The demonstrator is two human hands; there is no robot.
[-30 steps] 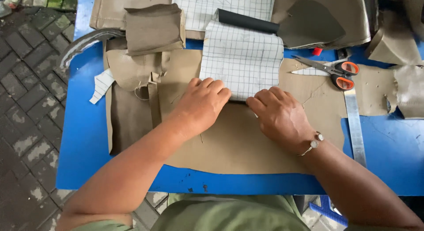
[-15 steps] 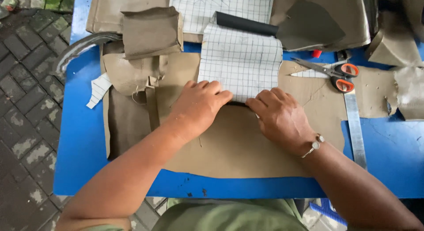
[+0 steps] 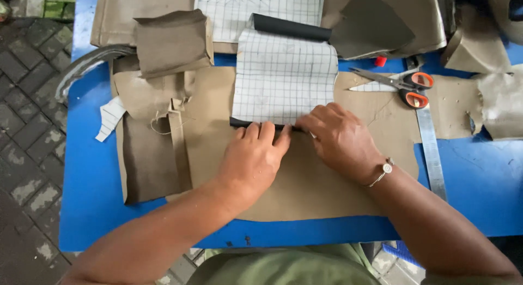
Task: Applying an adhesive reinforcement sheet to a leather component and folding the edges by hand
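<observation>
A white sheet with a grid pattern [image 3: 283,78] lies on a large tan fabric piece [image 3: 327,192] spread over the blue table [image 3: 87,209]. The sheet's underside is black, showing as a thin dark edge at its near end and a rolled edge at its far end. My left hand [image 3: 253,160] presses flat on the fabric, fingertips on the sheet's near black edge. My right hand [image 3: 340,138], with a bracelet at the wrist, presses the same edge just to the right. Both hands lie palm down, side by side.
Orange-handled scissors [image 3: 406,86] lie at the right, by a metal ruler [image 3: 430,149] running toward me. Folded tan fabric pieces [image 3: 171,43] and a dark brown panel [image 3: 150,157] sit at the left. More fabric and another gridded sheet [image 3: 256,7] are at the back. Paved floor [image 3: 27,127] lies left.
Both hands have stayed on the near edge of the gridded sheet, shifting slightly along it. The black underside edge now shows between my fingers.
</observation>
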